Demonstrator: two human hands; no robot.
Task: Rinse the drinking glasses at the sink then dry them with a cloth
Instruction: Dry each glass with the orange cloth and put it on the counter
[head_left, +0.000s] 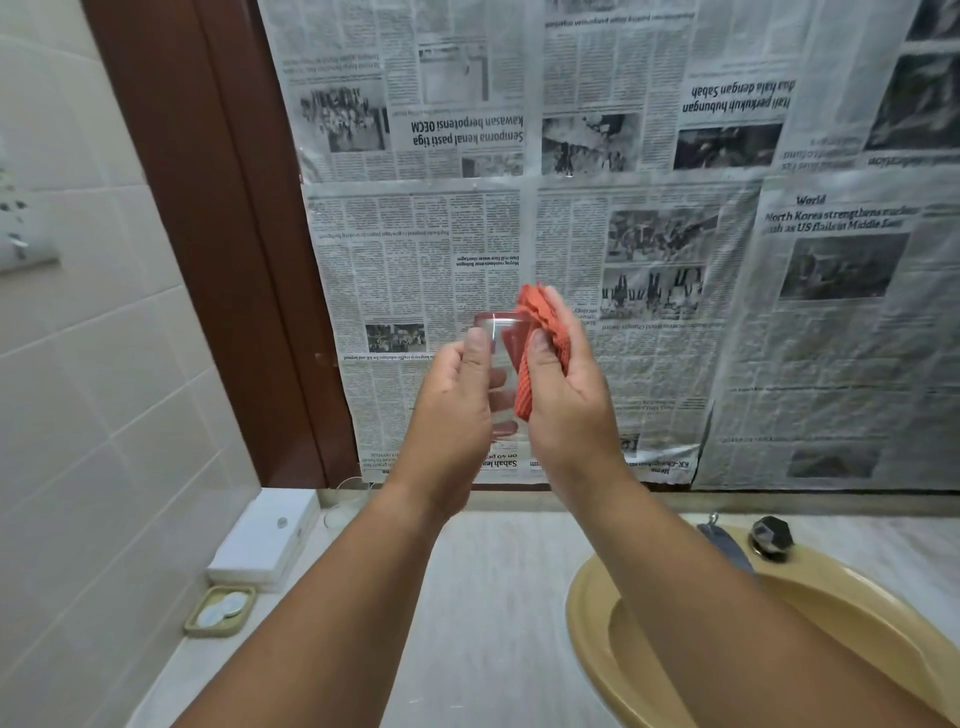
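My left hand (457, 405) grips a clear drinking glass (501, 358) held up in front of the newspaper-covered wall. My right hand (566, 395) holds an orange cloth (540, 317) against the glass's right side and rim; part of the cloth shows through the glass. A second clear glass (349, 501) stands on the counter at the back left, partly hidden by my left forearm. The yellow sink (597, 613) lies at the lower right under my right forearm.
A white box (265, 540) and a small green dish holding round lids (221, 610) sit along the left counter edge by the tiled wall. A dark tap knob (773, 535) stands behind the sink. Pale counter (483, 597) stretches between the box and the sink.
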